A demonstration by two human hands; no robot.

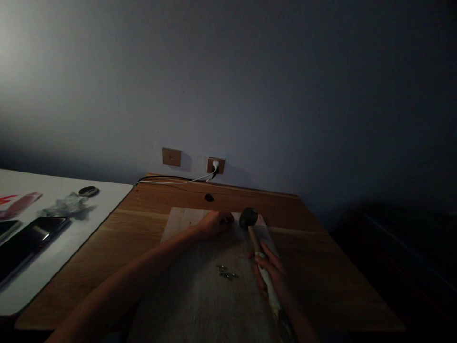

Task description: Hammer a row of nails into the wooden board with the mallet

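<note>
A pale wooden board point(185, 286) lies on a brown wooden table point(321, 267). My right hand point(271, 274) is wrapped round the wooden handle of a mallet with a black head point(248, 217); the head sits at the board's far edge. My left hand point(216, 222) rests on the far part of the board, fingers pinched together on something small and dark that I cannot make out, just left of the mallet head. A few small metal pieces point(226, 272) lie on the board between my arms.
A white table point(71, 238) stands to the left with a dark phone point(26, 240), a crumpled plastic wrapper point(64, 206) and a round dark object point(88, 191). A white cable point(178, 181) runs to a wall socket point(215, 165). A second wall plate point(171, 156) is beside it.
</note>
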